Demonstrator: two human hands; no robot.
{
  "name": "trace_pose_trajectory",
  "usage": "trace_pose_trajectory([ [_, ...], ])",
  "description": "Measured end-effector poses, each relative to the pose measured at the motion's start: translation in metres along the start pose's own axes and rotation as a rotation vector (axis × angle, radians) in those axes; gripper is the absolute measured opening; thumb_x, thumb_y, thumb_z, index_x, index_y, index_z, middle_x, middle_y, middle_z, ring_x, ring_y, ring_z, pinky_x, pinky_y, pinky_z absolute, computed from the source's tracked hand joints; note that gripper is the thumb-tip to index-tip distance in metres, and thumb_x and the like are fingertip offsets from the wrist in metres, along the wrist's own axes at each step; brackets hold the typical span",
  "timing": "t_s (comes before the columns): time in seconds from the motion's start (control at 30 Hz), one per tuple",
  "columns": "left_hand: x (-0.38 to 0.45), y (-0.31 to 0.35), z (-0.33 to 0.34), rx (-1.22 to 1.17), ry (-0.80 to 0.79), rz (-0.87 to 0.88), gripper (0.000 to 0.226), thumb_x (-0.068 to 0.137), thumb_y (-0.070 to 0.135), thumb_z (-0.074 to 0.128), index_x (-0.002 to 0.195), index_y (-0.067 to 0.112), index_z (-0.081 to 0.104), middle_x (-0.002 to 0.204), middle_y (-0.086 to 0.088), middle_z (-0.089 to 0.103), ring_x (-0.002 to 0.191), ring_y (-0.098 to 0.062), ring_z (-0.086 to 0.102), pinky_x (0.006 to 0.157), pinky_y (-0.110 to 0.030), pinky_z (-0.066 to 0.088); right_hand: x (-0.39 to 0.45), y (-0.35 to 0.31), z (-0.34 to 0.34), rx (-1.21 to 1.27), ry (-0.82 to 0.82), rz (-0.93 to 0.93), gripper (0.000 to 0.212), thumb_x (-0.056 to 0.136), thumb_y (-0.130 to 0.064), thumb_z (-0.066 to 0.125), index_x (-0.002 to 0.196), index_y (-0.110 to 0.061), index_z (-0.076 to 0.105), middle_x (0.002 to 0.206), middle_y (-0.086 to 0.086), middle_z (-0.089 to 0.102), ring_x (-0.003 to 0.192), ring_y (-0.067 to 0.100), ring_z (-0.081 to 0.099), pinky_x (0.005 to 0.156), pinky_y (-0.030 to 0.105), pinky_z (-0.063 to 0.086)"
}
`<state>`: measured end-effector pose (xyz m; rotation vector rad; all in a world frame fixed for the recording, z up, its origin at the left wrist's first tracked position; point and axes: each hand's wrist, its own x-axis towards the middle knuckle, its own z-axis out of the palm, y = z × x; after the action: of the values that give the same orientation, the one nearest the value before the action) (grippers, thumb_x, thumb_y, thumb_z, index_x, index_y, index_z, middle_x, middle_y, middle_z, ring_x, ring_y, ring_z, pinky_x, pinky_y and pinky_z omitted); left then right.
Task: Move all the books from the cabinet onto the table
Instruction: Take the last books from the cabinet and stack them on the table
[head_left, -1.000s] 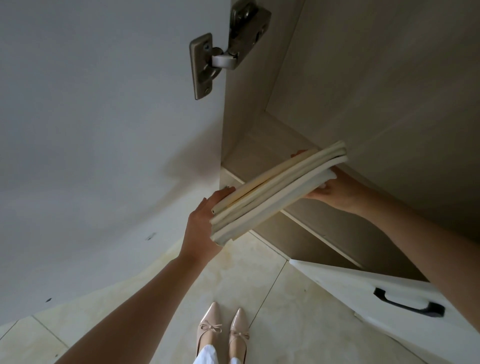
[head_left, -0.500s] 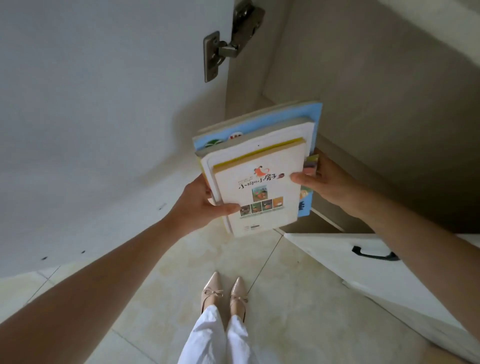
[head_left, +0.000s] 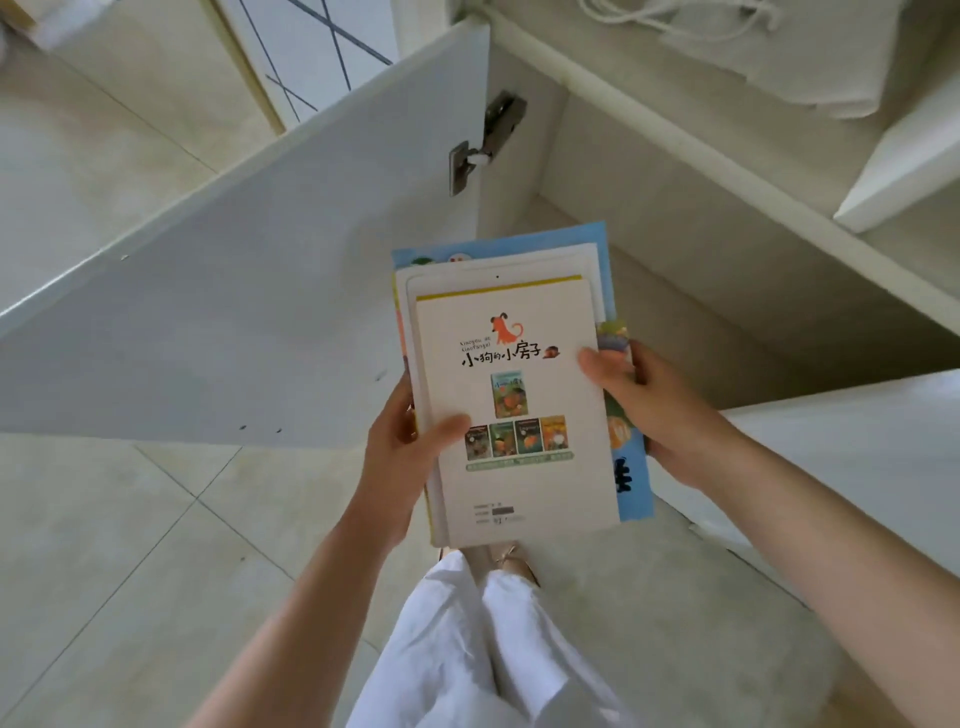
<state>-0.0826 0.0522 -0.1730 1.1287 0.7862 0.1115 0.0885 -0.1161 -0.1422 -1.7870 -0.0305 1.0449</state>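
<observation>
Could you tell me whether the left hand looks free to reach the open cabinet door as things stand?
Probably not: the left hand grips the stack of books, though the cabinet door stands beside it.

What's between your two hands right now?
In the head view, a stack of books, white dog-picture cover on top, spans from the left hand to the right hand; both grip its edges.

Single head-worn wide-angle view, looking steeply down, close over the floor (head_left: 130, 545), facing the cabinet (head_left: 727, 249)
</observation>
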Motion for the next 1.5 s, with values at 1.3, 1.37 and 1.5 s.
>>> trace_pose_trajectory([
  [1.3,-0.505,-0.142,-0.047,-0.539,1.610,0.246,0.071,0.076,0.024,0.069,0.133,0.055,0.040,0.125,0.006,0.059,0.107,-0.024,0.066,0.071,-0.044,0.061,-0.333,0.098,0.301,-0.795,-1.190,-0.500,0.085,0.080,-0.016,0.075,0.139,-0.054,0.027,0.114,-0.025,0.060,0.103,0.008,0.065,0.083,0.040,0.058],
  [1.37,-0.537,-0.159,-0.054,-0.587,1.661,0.248,0.070,0.077,0.021,0.068,0.133,0.055,0.041,0.123,0.008,0.061,0.104,-0.023,0.068,0.071,-0.044,0.061,-0.365,0.119,0.324,-0.833,-1.250,-0.515,0.082,0.083,-0.014,0.072,0.138,-0.054,0.026,0.108,-0.032,0.056,0.099,0.002,0.063,0.074,0.024,0.058],
  [1.5,-0.599,-0.188,-0.072,-0.629,1.756,0.259,0.067,0.081,0.016,0.069,0.134,0.050,0.044,0.123,0.009,0.062,0.103,-0.019,0.068,0.071,-0.040,0.061,-0.424,0.162,0.364,-0.904,-1.322,-0.508,0.078,0.086,-0.013,0.068,0.141,-0.049,0.025,0.109,-0.023,0.056,0.094,-0.001,0.061,0.063,0.015,0.055],
])
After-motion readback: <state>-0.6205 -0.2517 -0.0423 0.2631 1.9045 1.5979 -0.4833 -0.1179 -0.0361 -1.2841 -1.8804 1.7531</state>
